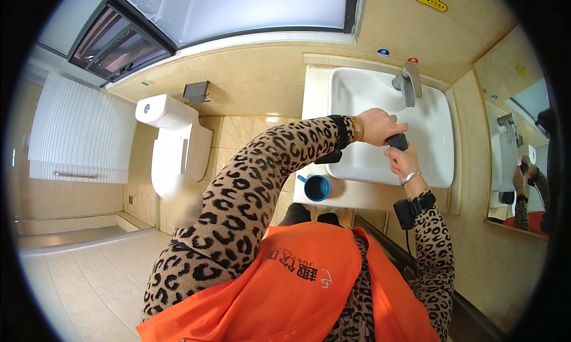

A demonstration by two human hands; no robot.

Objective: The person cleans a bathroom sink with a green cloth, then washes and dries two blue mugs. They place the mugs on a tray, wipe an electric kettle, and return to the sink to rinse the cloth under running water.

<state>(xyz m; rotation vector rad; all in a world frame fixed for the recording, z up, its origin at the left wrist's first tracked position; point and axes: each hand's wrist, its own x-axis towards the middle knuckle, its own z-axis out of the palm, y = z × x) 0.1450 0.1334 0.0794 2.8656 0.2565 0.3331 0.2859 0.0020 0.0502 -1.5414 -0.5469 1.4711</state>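
Over the white washbasin (424,123), both of my hands grip a small dark grey cloth (396,141), bunched up tight. My left hand (378,125) closes on its upper end, with the thumb pointing right. Around its lower end is my right hand (403,160), just below the left one. The cloth is mostly hidden by my fingers. A grey metal faucet (407,85) stands behind the hands at the basin's back edge; no water stream shows. To the left of my right hand, a blue mug (316,188) stands on the counter's front ledge, its handle to the left.
A mirror (504,132) hangs on the right wall. At left are a white toilet (171,150), a grey paper holder (196,92) and a white striped panel with a metal handle (82,132). A frosted window (254,7) is ahead. The pale counter (314,92) borders the basin.
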